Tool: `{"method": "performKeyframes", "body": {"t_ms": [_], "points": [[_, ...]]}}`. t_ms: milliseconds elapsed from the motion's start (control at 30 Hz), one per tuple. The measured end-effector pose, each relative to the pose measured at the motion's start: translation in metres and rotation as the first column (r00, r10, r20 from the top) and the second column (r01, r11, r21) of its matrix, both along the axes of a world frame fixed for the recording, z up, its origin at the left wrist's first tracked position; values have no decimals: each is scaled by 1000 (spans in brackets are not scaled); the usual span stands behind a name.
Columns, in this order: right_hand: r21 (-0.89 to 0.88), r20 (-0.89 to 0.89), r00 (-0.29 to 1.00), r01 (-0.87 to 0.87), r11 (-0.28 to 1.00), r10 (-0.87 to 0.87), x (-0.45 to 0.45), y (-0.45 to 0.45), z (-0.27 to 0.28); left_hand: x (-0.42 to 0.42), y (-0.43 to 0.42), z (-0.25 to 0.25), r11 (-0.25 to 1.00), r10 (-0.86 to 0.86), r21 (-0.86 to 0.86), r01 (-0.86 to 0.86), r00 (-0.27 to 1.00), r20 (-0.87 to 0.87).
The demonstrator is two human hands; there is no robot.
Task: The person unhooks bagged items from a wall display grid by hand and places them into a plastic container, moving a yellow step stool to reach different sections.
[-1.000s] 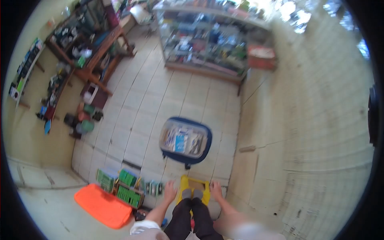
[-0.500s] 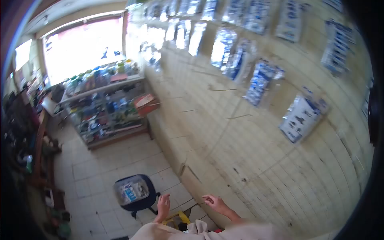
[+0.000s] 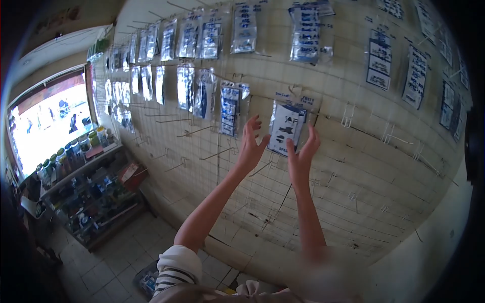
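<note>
A clear plastic packet [image 3: 287,127] with a white printed card and handwritten blue lettering hangs on the wire grid wall. My left hand [image 3: 251,144] is raised at its left side, with fingers and thumb apart and nothing in them. On the packet's right side is my right hand [image 3: 304,154], also open; its thumb overlaps the lower right edge of the card, and whether it touches I cannot tell. Left of my left hand hangs another blue-and-white packet [image 3: 230,108].
Several rows of hanging packets [image 3: 245,28] line the wall above. Bare wire hooks [image 3: 217,154] jut out to the left and right. A glass display case [image 3: 93,199] with jars on top stands by the bright window at left. A clear tub [image 3: 146,279] is low down.
Both hands have risen from low near my body to either side of the hanging packet. The view has turned up and right towards the wall.
</note>
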State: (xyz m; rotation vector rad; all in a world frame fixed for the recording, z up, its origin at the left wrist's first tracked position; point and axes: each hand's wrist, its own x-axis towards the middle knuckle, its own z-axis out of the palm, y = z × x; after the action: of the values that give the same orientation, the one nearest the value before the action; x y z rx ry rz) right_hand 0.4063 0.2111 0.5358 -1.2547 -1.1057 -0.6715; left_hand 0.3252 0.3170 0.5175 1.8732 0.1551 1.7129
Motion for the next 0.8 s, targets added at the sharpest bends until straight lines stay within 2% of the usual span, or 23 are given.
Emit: {"method": "performKeyframes", "body": {"t_ms": [33, 67, 133, 200, 267, 333, 367, 400, 433, 467, 567, 633, 667, 733, 800], "points": [[12, 2, 1000, 7, 1000, -7, 9, 4, -1, 15, 15, -6, 995, 101, -7, -102, 990, -94], [-52, -62, 998, -15, 999, 12, 17, 6, -2, 24, 26, -11, 995, 97, 2, -97, 991, -91], [-114, -129, 991, -36, 993, 21, 31, 15, -2, 36, 39, -21, 999, 52, 17, -50, 967, -249], [-44, -311, 938, -178, 983, 155, 44, 24, -4, 39, 38, -19, 999, -23, -37, 14, 963, -269], [-45, -353, 921, -192, 980, 164, 50, 36, -8, 44, 40, -19, 994, -91, -91, 67, 953, -288], [-42, -332, 930, -180, 983, 156, 55, 50, -13, 51, 41, -18, 994, -52, -109, 29, 975, -214], [-54, -253, 967, -13, 998, -1, 53, 55, -16, 52, 43, -17, 994, -46, -110, 22, 976, -213], [-54, -251, 968, -22, 998, 7, 54, 57, -16, 52, 45, -16, 982, -63, -186, 21, 972, -225], [-39, -246, 965, -99, 994, 86, 51, 53, -13, 48, 44, -13, 965, -82, -262, 18, 968, -237], [-25, -242, 957, -173, 985, 162, 47, 48, -10, 44, 42, -11, 964, -77, -265, 12, 968, -238], [-51, -266, 951, -175, 983, 155, 34, 37, -2, 27, 28, 2, 965, -54, -260, -17, 964, -262], [-24, -288, 941, -191, 981, 177, 26, 32, 4, 14, 18, 11, 905, -251, -400, 147, 942, -222], [-27, -292, 939, -199, 980, 182, 23, 30, 7, 9, 15, 13, 904, -245, -404, 139, 943, -223], [0, -347, 894, -302, 953, 283, 21, 27, 11, 2, 9, 17, 869, -345, -407, 283, 935, -84], [32, -355, 876, -338, 941, 327, 23, 29, 12, -9, -1, 28, 863, -333, -432, 261, 938, -97]]}}
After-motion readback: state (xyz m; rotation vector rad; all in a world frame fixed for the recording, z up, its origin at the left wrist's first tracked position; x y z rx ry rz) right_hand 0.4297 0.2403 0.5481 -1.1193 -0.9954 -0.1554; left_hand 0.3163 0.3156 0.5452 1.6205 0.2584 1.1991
